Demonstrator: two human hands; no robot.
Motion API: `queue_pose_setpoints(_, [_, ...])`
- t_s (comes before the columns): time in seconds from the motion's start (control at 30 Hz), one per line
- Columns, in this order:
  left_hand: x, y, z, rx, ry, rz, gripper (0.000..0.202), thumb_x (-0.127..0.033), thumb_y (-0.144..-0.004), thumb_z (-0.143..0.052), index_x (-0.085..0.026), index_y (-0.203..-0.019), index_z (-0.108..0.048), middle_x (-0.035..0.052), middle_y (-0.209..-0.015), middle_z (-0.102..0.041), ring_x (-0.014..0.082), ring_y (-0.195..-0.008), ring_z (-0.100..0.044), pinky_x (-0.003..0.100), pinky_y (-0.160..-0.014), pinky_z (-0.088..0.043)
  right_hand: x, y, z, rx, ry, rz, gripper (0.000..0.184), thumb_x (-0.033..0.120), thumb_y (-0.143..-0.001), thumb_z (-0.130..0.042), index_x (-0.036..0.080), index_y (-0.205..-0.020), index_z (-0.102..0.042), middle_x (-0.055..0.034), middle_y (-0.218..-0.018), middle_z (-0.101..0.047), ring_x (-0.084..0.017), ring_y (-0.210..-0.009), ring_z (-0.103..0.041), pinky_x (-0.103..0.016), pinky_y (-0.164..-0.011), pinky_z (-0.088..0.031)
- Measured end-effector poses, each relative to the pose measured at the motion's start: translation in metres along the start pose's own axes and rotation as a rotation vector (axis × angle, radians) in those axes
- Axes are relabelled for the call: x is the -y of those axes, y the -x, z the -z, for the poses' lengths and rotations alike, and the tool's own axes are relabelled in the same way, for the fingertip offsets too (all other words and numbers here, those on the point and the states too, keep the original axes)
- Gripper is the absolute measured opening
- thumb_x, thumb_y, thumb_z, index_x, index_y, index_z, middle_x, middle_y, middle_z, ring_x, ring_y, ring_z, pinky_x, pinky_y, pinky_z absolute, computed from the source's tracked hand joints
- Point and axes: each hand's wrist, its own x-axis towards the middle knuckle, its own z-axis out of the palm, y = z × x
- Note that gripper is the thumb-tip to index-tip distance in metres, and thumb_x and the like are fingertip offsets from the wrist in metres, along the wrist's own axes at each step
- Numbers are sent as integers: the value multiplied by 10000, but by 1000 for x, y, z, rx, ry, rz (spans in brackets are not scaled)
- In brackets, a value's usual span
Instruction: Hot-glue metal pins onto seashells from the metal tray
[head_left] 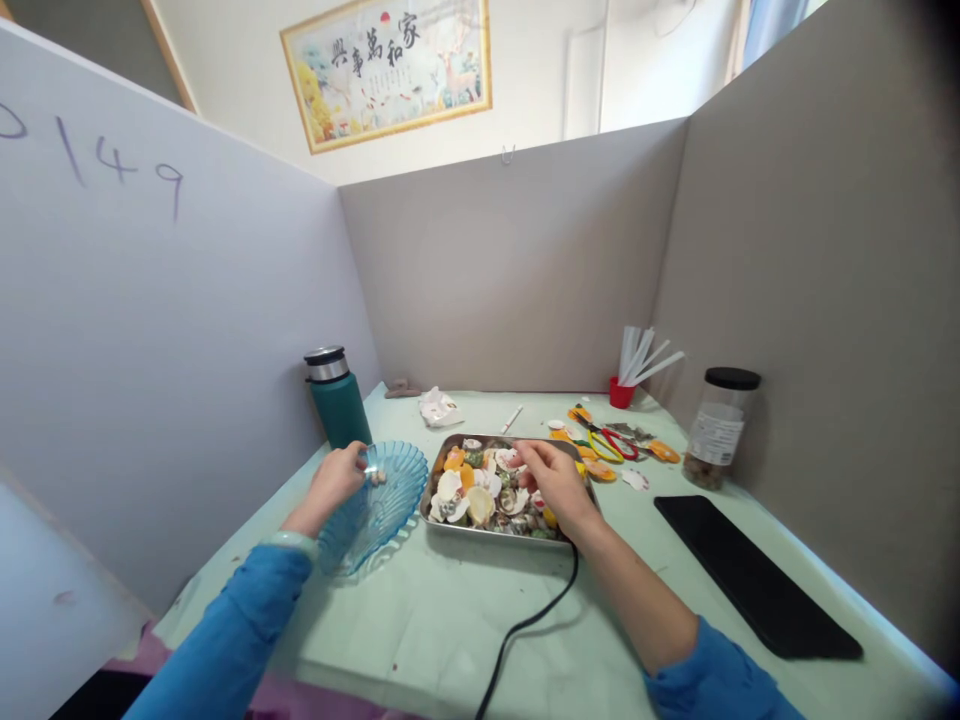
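Note:
My left hand (335, 481) grips the rim of a blue shell-shaped glass dish (382, 505), tilting it up off the table. A small pale shell (377, 477) lies in the dish by my fingers. My right hand (553, 480) reaches into a metal tray (496, 536) heaped with several coloured seashells (480, 485), fingers curled down among them; what they pinch, if anything, is hidden.
A teal flask (337, 397) stands at the back left. Behind the tray lie crumpled paper (439, 407), scissors (609, 440), loose shells and a red cup of sticks (622, 391). A jar (720, 427) and a black pad (754, 577) sit at the right. A black cable (525, 625) runs toward me.

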Motion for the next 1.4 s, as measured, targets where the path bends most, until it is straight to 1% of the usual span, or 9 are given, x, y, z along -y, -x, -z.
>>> queue_pose_setpoints(0.13, [-20,18,14,-54,9,-57,309,-310,-868,-535,-170,-1143,-546,89,-1155,-578,209,-966,-591,419,-809,-501,4,1,1,-19,18,17,256,364,-918,-500,131,-975,-589,-3,-810,-619,-92,-595,-582,-243,-540,-500])
queue_pose_setpoints(0.27, [-67,37,18,-102,85,-180,286,-268,-814,-570,-213,-1094,-565,46,-982,-691,213,-891,-635,362,-817,-474,4,0,3,-37,68,37,248,348,-923,-495,132,-1012,-579,-11,-842,-622,-99,-622,-594,-252,-556,-509])
queue_pose_setpoints(0.47, [-149,40,-4,-34,191,-441,269,-254,-774,-546,-245,-1037,-604,12,-902,-735,201,-826,-666,282,-733,-461,2,-2,5,16,338,84,249,330,-922,-501,137,-1063,-570,-27,-900,-633,-120,-686,-618,-284,-610,-528])
queue_pose_setpoints(0.6, [-182,42,-26,-28,204,-493,348,-287,-792,-519,-237,-1136,-542,35,-885,-731,235,-817,-661,299,-689,-446,11,-2,15,149,652,162,198,321,-894,-547,143,-937,-623,-27,-909,-655,-153,-808,-627,-357,-755,-508])
queue_pose_setpoints(0.77, [-183,50,-42,-54,126,-451,408,-294,-809,-491,-216,-1209,-464,65,-887,-714,271,-820,-652,320,-649,-430,20,-10,27,226,963,180,213,336,-885,-549,141,-880,-634,-20,-853,-660,-169,-830,-623,-384,-788,-477])
queue_pose_setpoints(0.9, [-171,53,-51,-49,45,-550,392,-265,-837,-447,-190,-1222,-447,84,-937,-692,271,-849,-647,347,-671,-464,23,-16,25,227,1085,212,203,335,-866,-549,170,-846,-666,-37,-823,-682,-180,-813,-626,-320,-735,-445])
queue_pose_setpoints(1.13, [-145,57,-77,-184,145,-819,396,-162,-821,-455,-191,-1216,-435,123,-978,-686,263,-872,-658,369,-730,-525,27,-19,40,131,1191,222,178,290,-870,-519,199,-851,-671,-52,-868,-693,-181,-811,-627,-258,-661,-387])
queue_pose_setpoints(1.3, [-141,55,-73,-135,233,-861,431,-118,-791,-495,-216,-1200,-406,64,-897,-710,254,-887,-660,434,-880,-488,22,-18,46,138,1170,232,141,263,-862,-534,211,-824,-660,-30,-832,-680,-169,-765,-623,-251,-649,-402])
queue_pose_setpoints(1.4, [-142,50,-68,-80,308,-782,441,-100,-800,-493,-222,-1212,-393,37,-874,-704,219,-875,-659,433,-942,-445,17,-18,46,96,1134,243,145,261,-876,-511,204,-862,-644,-47,-881,-667,-187,-815,-609,-275,-698,-418])
